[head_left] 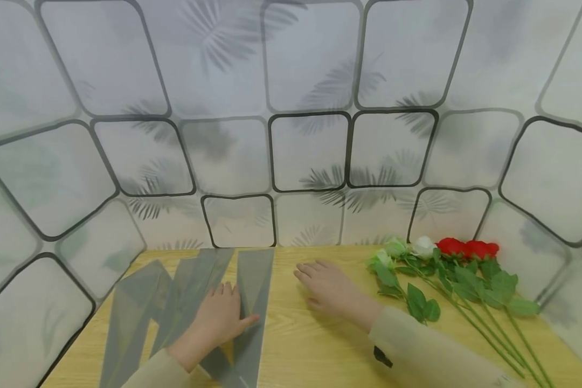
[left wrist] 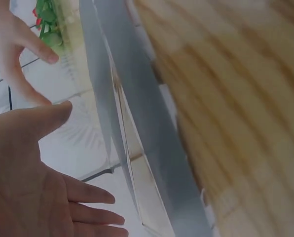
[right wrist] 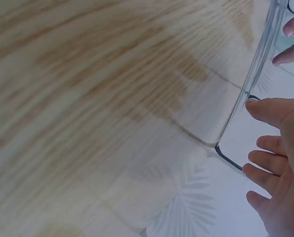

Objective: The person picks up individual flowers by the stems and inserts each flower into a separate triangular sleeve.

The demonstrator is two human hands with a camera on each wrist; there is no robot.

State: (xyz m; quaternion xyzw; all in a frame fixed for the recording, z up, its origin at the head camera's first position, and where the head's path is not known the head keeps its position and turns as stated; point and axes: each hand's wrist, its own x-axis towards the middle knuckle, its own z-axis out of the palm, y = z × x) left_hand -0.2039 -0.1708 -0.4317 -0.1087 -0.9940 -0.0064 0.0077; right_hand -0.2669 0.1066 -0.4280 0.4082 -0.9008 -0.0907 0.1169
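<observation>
My left hand is spread above the grey translucent flower sleeves on the left of the table. In the left wrist view its palm shows nothing held, thumb apart from the fingers. Over the bare wood near the middle is my right hand, fingers loosely extended and holding nothing. The right wrist view shows that hand a little above the tabletop. Right of it lie red roses, a white rose and pale green roses, their long stems pointing toward the front right.
The wooden table reaches back to a patterned wall with dark rounded squares and leaf prints. Side walls close in at left and right. Several sleeves overlap one another at the left.
</observation>
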